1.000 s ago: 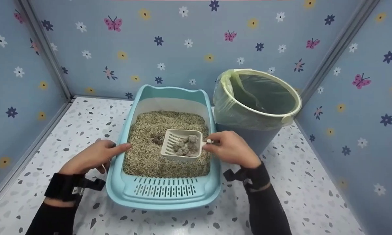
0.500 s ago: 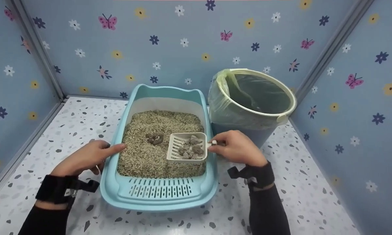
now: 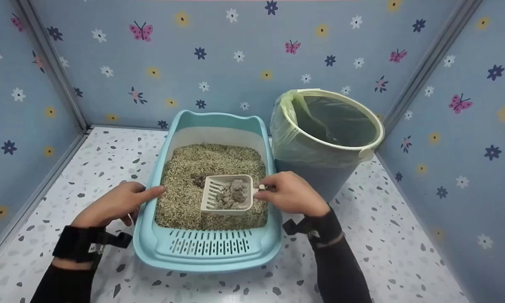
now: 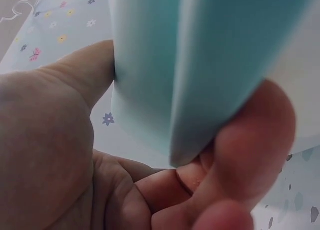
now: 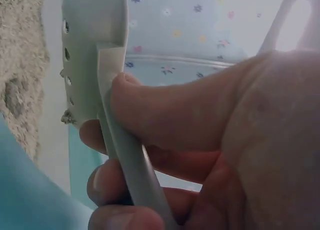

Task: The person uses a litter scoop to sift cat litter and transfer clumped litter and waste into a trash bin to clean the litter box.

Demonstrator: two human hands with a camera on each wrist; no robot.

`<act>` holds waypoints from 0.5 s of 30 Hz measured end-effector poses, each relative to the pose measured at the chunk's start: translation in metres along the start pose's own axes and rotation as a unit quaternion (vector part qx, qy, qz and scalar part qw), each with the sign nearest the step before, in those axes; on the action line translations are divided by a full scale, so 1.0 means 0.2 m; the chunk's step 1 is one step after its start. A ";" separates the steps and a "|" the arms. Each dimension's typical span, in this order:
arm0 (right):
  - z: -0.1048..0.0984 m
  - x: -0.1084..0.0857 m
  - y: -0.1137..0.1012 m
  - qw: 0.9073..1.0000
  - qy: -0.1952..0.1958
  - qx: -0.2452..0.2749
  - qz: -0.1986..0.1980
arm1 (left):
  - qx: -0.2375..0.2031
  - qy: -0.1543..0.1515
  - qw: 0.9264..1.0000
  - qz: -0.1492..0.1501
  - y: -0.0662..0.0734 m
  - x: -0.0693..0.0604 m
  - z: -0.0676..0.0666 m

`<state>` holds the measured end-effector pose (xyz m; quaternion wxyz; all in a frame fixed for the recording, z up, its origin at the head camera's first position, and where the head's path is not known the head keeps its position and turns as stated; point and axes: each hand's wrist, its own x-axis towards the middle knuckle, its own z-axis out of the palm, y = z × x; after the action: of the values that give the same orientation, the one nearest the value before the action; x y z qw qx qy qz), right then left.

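A blue litter box point(image 3: 210, 253) holds tan litter point(image 3: 181, 206). My left hand point(image 3: 113, 203) grips its left rim, thumb over the top; in the left wrist view the fingers point(image 4: 250, 145) curl beneath the rim point(image 4: 200, 64). The handle point(image 5: 131, 160) of a white slotted scoop point(image 3: 210, 197) is pinched in my right hand point(image 3: 294, 194). Held level over the litter, the scoop carries several grey-brown clumps point(image 3: 237, 191). Behind its left edge, a dark clump point(image 3: 200, 180) lies partly hidden in the litter.
Right of the box stands a bin point(image 3: 311, 176) lined with a yellowish-green bag point(image 3: 288, 126), its rim higher than the box. Flower-patterned walls point(image 3: 219, 38) enclose the speckled white floor point(image 3: 109, 160) at the back and both sides.
The scoop moved right, then back left over the litter with my right hand, and the clumps shifted inside it. My left hand keeps its grip on the rim.
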<state>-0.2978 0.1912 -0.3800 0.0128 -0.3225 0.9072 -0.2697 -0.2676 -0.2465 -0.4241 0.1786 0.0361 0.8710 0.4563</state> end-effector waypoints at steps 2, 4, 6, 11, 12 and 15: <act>-0.01 -0.01 0.01 1.000 0.002 -0.002 0.005 | -0.013 -0.007 1.000 0.012 -0.07 0.04 -0.01; -0.04 -0.03 0.02 1.000 0.011 -0.007 0.019 | -0.016 -0.010 1.000 0.014 -0.11 0.06 -0.02; -0.05 -0.04 0.02 1.000 0.015 -0.005 0.024 | -0.015 -0.007 1.000 0.011 -0.13 0.07 -0.02; -0.01 0.01 0.00 1.000 -0.013 -0.009 0.006 | -0.018 -0.004 1.000 0.002 -0.13 0.08 -0.03; -0.01 0.01 0.00 1.000 -0.012 -0.010 0.004 | -0.020 -0.005 1.000 0.003 -0.13 0.08 -0.03; -0.04 -0.03 0.00 1.000 0.006 -0.010 0.013 | -0.020 -0.006 1.000 0.005 -0.13 0.08 -0.03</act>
<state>-0.2959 0.1990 -0.3736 0.0075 -0.3092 0.9140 -0.2625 -0.2825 -0.2626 -0.4470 0.1823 0.0394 0.8604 0.4742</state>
